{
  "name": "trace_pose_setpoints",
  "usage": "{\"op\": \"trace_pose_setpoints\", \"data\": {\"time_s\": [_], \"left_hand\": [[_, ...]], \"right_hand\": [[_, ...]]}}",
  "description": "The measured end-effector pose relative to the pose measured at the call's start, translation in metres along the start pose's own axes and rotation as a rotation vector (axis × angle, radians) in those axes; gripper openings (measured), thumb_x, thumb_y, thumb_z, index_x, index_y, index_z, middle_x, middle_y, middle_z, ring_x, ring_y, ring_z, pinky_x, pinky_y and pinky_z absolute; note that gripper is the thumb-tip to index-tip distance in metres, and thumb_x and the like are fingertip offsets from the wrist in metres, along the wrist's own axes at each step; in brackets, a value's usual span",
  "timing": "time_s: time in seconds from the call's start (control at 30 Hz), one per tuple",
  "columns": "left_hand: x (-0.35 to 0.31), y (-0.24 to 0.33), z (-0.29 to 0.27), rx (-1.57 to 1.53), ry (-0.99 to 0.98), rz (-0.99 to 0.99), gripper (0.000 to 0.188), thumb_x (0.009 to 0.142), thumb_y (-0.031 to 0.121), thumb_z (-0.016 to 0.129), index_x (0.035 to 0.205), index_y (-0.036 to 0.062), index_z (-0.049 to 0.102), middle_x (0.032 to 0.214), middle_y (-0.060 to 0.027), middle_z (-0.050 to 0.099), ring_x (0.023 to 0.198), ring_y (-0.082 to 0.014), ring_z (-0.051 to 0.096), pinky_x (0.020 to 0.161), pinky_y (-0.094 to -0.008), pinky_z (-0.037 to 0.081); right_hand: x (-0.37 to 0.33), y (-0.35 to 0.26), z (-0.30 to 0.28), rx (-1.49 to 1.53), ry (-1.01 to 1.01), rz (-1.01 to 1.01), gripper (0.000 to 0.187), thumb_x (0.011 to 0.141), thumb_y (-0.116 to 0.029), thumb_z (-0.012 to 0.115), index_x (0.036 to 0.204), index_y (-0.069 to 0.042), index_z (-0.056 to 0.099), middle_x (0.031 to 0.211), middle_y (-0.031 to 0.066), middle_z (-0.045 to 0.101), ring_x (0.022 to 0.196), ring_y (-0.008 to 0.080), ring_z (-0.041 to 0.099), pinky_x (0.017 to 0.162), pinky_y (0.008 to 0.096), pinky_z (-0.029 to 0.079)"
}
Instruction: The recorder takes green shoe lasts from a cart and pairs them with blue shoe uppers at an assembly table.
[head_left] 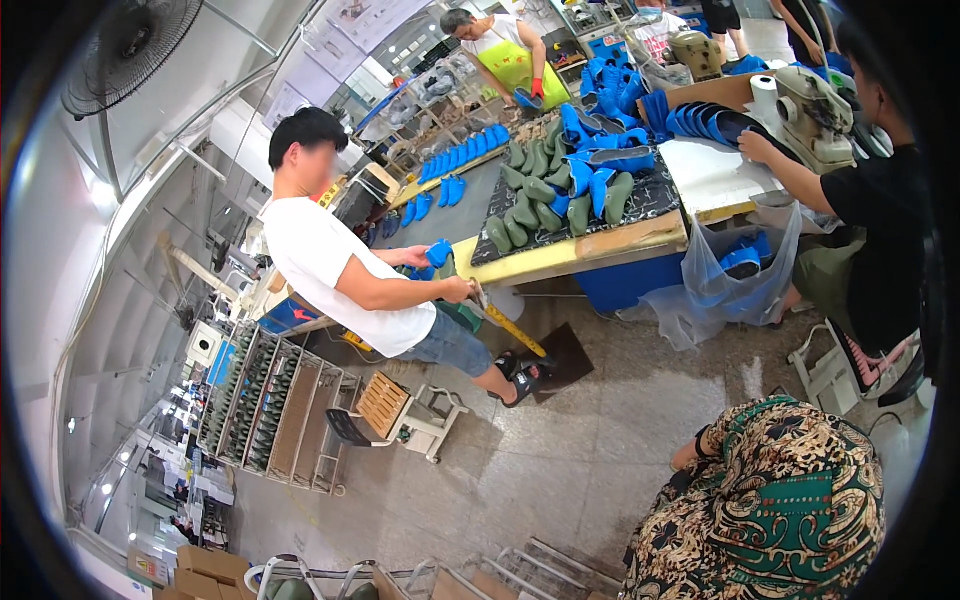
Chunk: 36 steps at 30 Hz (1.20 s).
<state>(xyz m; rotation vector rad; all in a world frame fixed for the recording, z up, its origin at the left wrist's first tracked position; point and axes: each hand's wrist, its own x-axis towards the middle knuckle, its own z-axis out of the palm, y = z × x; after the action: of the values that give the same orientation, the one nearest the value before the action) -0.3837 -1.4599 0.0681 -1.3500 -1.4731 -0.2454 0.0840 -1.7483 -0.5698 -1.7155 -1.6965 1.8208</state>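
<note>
Neither of my hands shows in the head view. A person in a white T-shirt (330,255) stands at the left end of a worktable (620,248), holding a small blue shoe piece (439,253) in one hand. The other hand is at the top of a yellow post (515,330) that slants down to a dark floor plate (566,366). Green shoe lasts (525,205) and blue shoe uppers (612,95) lie heaped on the table. At the lower right is a bent figure in a patterned garment (790,500), whose hands are mostly hidden.
A person in black (880,200) sits by a sewing machine (815,115) at the right. Below hangs a clear plastic bag (700,280) with blue pieces. A slatted chair (383,402) and a wheeled rack (300,410) stand left; metal rails (520,570) run along the bottom.
</note>
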Motion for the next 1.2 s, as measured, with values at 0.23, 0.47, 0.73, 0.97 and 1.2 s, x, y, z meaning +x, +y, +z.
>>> {"op": "trace_pose_setpoints", "data": {"time_s": [0.23, 0.47, 0.73, 0.97, 1.2], "left_hand": [[-0.02, -0.02, 0.021, 0.062, 0.025, -0.022, 0.019, 0.09, 0.015, 0.049, 0.092, 0.0001, 0.06, 0.068, -0.007, 0.05, 0.058, -0.021, 0.049, 0.054, -0.034, 0.04], [-0.021, -0.013, 0.038, 0.027, 0.089, 0.002, 0.019, 0.09, 0.015, 0.049, 0.094, -0.0005, 0.06, 0.07, -0.0077, 0.051, 0.06, -0.0216, 0.05, 0.055, -0.0341, 0.041], [-0.021, -0.012, 0.058, 0.032, 0.147, 0.029, 0.02, 0.09, 0.015, 0.05, 0.096, -0.0011, 0.06, 0.073, -0.0086, 0.053, 0.061, -0.0222, 0.051, 0.057, -0.0342, 0.042], [-0.011, -0.005, 0.038, 0.003, 0.06, -0.039, 0.024, 0.087, 0.016, 0.053, 0.101, -0.003, 0.059, 0.09, -0.0148, 0.06, 0.074, -0.0299, 0.058, 0.069, -0.0416, 0.047], [-0.006, 0.026, 0.017, 0.343, 0.435, 0.181, 0.029, 0.089, 0.015, 0.044, 0.106, -0.0053, 0.057, 0.094, -0.0165, 0.058, 0.087, -0.0309, 0.056, 0.087, -0.0458, 0.043]], "right_hand": [[-0.042, -0.079, -0.035, 0.002, -0.134, 0.083, 0.029, 0.09, -0.019, 0.044, 0.08, 0.005, 0.057, 0.066, 0.0121, 0.049, 0.057, 0.0245, 0.039, 0.06, 0.0432, 0.035], [-0.049, -0.057, -0.02, -0.163, -0.052, 0.041, 0.029, 0.088, -0.018, 0.045, 0.081, 0.005, 0.061, 0.073, 0.0143, 0.057, 0.061, 0.0268, 0.046, 0.062, 0.0435, 0.038], [-0.075, -0.09, -0.022, 0.082, 0.242, 0.195, 0.03, 0.088, -0.017, 0.045, 0.078, 0.008, 0.058, 0.067, 0.0139, 0.046, 0.06, 0.0262, 0.037, 0.063, 0.0441, 0.034], [-0.028, -0.054, -0.04, -0.031, -0.192, 0.275, 0.046, 0.089, -0.035, 0.051, 0.124, -0.005, 0.052, 0.124, 0.0162, 0.052, 0.109, 0.0329, 0.049, 0.088, 0.0478, 0.037], [-0.053, -0.022, -0.016, -0.135, 0.634, 0.024, 0.023, 0.09, -0.021, 0.046, 0.087, 0.001, 0.053, 0.085, 0.0143, 0.044, 0.076, 0.0264, 0.037, 0.071, 0.0456, 0.032]]}}
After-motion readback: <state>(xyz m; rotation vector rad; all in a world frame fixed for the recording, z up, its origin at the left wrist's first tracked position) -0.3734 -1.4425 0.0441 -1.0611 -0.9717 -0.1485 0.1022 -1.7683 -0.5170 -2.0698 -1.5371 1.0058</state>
